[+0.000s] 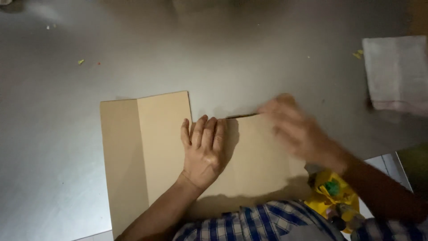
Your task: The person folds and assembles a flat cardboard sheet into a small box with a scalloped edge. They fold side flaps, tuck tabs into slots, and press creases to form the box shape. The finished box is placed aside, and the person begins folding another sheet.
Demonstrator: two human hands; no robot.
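While a blue and white checked shirt (263, 221) fills the bottom edge of the view, just below the cardboard (156, 151), a yellow bundle (332, 196) with a green knob and some small dark bits sits off the cardboard's lower right corner, partly hidden by the right forearm. Flat on a grey metal table (53, 156), the cardboard is a tan sheet with upright creases: a narrow panel on its left, a wider one beside it, and a lower panel to the right. Pressing down near the middle of the cardboard, the left hand (204, 149) lies palm down with its fingers straight and together, holding nothing, only resting on the sheet. Further along, at the cardboard's upper right edge, the right hand (296, 127) is blurred with motion; its fingertips (267, 107) sit at that edge, where a thin dark gap shows, but I cannot tell whether they pinch the edge or only touch it. Beyond the cardboard's right side, well apart, a pale folded cloth (394, 73) lies on the table. Farther up, a few tiny green and yellow crumbs (80, 61) dot the table.
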